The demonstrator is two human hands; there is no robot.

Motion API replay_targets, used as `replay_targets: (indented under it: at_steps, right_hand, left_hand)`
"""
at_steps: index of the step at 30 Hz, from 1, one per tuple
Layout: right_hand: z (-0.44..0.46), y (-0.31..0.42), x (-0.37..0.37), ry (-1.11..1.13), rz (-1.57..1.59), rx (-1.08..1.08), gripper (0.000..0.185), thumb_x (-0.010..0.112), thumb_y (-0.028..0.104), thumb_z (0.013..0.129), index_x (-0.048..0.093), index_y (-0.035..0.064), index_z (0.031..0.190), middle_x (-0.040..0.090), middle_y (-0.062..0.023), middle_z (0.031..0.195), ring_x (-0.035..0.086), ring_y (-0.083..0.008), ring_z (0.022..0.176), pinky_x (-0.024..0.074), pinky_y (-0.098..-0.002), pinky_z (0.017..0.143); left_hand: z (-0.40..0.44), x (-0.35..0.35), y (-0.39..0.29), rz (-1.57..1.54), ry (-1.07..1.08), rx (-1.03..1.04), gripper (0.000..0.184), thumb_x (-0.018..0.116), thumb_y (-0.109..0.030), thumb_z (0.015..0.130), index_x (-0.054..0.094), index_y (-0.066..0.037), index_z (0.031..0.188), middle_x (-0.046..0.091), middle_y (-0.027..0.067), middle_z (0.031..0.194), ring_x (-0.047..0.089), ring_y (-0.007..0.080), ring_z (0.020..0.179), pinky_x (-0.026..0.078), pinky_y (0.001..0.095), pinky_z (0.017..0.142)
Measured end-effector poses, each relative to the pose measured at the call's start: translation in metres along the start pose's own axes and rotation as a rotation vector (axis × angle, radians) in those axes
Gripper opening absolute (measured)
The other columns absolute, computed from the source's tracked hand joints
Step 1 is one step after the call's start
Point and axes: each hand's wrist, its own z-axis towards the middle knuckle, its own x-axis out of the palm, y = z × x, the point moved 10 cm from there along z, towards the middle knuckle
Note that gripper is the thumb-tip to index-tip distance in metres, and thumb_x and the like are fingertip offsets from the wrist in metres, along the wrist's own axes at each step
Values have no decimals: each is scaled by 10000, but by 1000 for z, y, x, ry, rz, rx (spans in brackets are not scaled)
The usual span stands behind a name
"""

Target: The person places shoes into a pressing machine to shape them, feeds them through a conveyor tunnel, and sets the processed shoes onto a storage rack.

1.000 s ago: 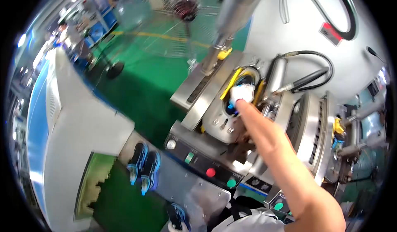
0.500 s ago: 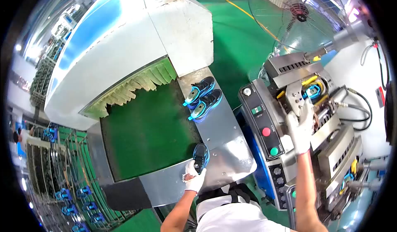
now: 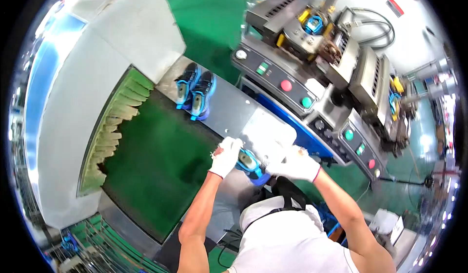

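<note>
A black and blue shoe (image 3: 249, 162) is held low over the metal ledge, close to my body. My left hand (image 3: 225, 158), in a white glove with a worn spot, is closed on one end of it. My right hand (image 3: 295, 166), also gloved, has its fingers bent against the shoe's other side; glare and blur hide part of the fingertips. A pair of similar shoes, one black and blue shoe (image 3: 187, 86) beside another shoe (image 3: 203, 95), stands farther up the ledge.
Left is a white machine (image 3: 129, 29) with a green fringed opening (image 3: 119, 122) over a green conveyor belt (image 3: 161, 161). The metal ledge (image 3: 236, 105) runs alongside. At right, a press machine (image 3: 312, 41) carries a control panel (image 3: 273, 75) with coloured buttons. Hoses hang behind.
My right hand has left the press machine and come down beside the shoe. My left hand has raised and turned the shoe. The view has swung to the right.
</note>
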Motion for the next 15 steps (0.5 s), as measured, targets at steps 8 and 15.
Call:
replay_targets:
  at_steps: [8,15]
  right_hand:
    - [-39,13,39,-157,174,-192,962,756,522,791,405,-26,1498,466,-268,1499,484,-391,1380,377,-431,1160]
    - [-56,-16,30,-82,288,-214,964,776,485,773,399,-13,1508,479,-257,1492,500,-401,1367,384,-440,1159]
  left_hand:
    - [4,0,-32,-466,72,-494,718,323,-544,1077,762,-35,825,721,78,770,663,189,764,515,351,770]
    - [-10,3,-50,-288,15,-559,632,408,-560,1048,760,-42,963,749,161,949,700,290,901,526,395,858]
